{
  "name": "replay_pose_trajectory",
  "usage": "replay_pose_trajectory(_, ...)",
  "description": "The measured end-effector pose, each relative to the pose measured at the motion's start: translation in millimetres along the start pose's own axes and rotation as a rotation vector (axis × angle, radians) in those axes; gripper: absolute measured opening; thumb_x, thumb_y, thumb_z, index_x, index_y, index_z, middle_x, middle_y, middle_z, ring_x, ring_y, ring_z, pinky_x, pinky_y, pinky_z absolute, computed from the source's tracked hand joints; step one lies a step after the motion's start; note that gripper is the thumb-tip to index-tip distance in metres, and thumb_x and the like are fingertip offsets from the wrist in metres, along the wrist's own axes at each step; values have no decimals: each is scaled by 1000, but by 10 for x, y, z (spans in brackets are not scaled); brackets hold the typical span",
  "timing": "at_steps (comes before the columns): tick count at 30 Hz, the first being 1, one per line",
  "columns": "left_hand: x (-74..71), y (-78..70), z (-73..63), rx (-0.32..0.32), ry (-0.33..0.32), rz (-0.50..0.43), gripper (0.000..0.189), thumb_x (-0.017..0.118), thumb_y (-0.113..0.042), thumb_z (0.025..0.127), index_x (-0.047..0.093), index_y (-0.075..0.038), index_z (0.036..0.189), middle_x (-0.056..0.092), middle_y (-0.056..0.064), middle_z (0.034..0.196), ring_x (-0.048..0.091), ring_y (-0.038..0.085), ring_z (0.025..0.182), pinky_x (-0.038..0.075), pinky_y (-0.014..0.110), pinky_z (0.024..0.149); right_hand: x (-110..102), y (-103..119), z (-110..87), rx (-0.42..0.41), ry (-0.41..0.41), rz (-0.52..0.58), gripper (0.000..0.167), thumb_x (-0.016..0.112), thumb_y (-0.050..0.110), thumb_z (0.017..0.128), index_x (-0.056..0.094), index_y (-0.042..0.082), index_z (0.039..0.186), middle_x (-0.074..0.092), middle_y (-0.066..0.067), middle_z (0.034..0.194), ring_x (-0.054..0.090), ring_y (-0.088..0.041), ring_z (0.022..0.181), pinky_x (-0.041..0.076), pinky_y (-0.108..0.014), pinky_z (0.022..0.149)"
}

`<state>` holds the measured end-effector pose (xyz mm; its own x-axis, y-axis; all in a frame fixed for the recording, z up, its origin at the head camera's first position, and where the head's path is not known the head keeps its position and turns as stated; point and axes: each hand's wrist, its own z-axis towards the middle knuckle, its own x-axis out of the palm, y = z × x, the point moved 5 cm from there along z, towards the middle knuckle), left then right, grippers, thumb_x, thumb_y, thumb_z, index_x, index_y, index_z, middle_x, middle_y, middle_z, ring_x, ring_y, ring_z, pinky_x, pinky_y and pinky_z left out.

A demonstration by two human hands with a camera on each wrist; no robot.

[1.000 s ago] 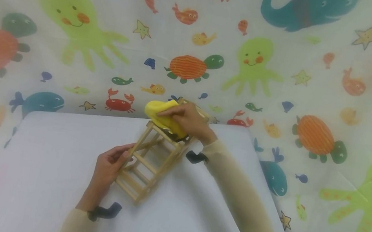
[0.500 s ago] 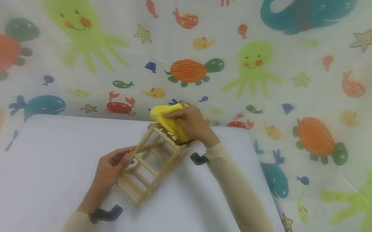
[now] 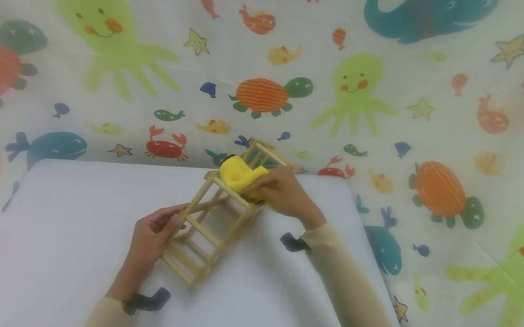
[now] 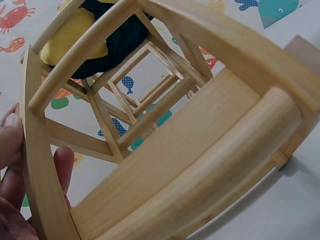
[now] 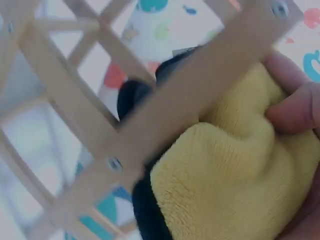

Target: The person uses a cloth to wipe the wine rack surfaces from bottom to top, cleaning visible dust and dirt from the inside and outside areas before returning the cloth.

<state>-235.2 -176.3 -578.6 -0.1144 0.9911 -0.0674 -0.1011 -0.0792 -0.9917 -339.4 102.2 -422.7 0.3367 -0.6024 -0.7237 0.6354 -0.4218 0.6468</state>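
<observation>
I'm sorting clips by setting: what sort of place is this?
Probably an indoor tabletop corner, perhaps a playroom or a filming setup: a sea-animal sheet hangs behind a white table, and the left hand grips a wooden frame.

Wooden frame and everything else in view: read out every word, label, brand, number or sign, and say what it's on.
No readable text on the wooden frame, yellow plush thing or sea-creature backdrop.
A pale strip in the right wrist view may be a label, but is too blurred to tell.

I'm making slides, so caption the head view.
Left hand grips a wooden frame while the right hand pinches a yellow cloth against it.
</observation>
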Motion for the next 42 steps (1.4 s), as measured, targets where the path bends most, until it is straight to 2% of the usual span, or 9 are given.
replay_pose_trajectory(3, -6, 5, 7, -17, 4, 5, 38, 64, -36, 107, 69, -20, 141, 75, -7, 134, 75, 15, 104, 60, 20, 92, 33, -52, -38, 45, -32, 141, 26, 65, -2, 100, 86, 14, 103, 82, -3, 112, 72, -18, 98, 60, -30, 93)
replay_pose_trajectory(8, -16, -9, 21, -16, 5, 11, 38, 63, -36, 108, 69, -19, 141, 75, -7, 134, 75, 20, 106, 60, 20, 92, 16, -146, -85, 139, -183, 326, 34, 60, -8, 99, 85, 13, 109, 78, -4, 126, 68, -20, 112, 63, -32, 92)
replay_pose_trajectory(11, -27, -36, 28, -6, 8, 15, 37, 63, -33, 108, 69, -17, 141, 75, -7, 134, 75, 23, 108, 60, 20, 92, 62, -126, -77, 124, -165, 353, 34, 59, -9, 100, 84, 10, 112, 76, -8, 129, 68, -23, 113, 63, -33, 91)
replay_pose_trajectory(15, -60, -44, 82, -1, 18, 19, 38, 63, -34, 108, 69, -17, 141, 75, -8, 135, 75, 23, 110, 60, 19, 92, 145, -98, -62, 108, -134, 366, 30, 60, -6, 100, 83, 8, 113, 77, -10, 126, 67, -24, 99, 62, -29, 80)
replay_pose_trajectory(17, -80, -28, 120, -3, 26, 22, 38, 64, -36, 107, 69, -18, 141, 74, -8, 136, 74, 23, 111, 60, 18, 92, 138, -117, -82, 116, -220, 383, 29, 60, -5, 100, 83, 8, 112, 78, -10, 123, 66, -22, 95, 60, -27, 77)
replay_pose_trajectory(24, -145, 36, 256, -9, 47, 17, 38, 64, -35, 107, 69, -18, 141, 75, -7, 135, 75, 23, 109, 60, 18, 91, -5, -195, -431, 147, -734, 433, 29, 58, -7, 98, 81, 2, 114, 80, -7, 117, 64, -19, 94, 58, -21, 79)
replay_pose_trajectory(32, -194, 23, 307, -21, 54, 33, 40, 64, -39, 107, 68, -22, 142, 74, -4, 137, 74, 15, 105, 59, 17, 93, -50, -144, -892, 206, -1022, 404, 27, 58, -3, 102, 82, 5, 113, 80, -5, 120, 68, -23, 98, 62, -26, 85)
replay_pose_trajectory(37, -199, 15, 304, -28, 53, 45, 41, 63, -40, 107, 68, -21, 143, 74, -6, 136, 74, 12, 103, 59, 16, 92, 96, -155, -1128, 243, -1030, 440, 21, 62, 1, 103, 82, 2, 109, 81, -2, 111, 73, -18, 91, 64, -27, 79)
replay_pose_trajectory(42, -205, 10, 318, -5, 39, 36, 38, 64, -35, 107, 69, -19, 141, 76, -4, 132, 75, 16, 101, 61, 19, 90, 324, -205, -1265, 235, -1019, 513, 22, 62, -10, 96, 83, -3, 96, 83, 4, 94, 71, -12, 78, 61, -24, 67)
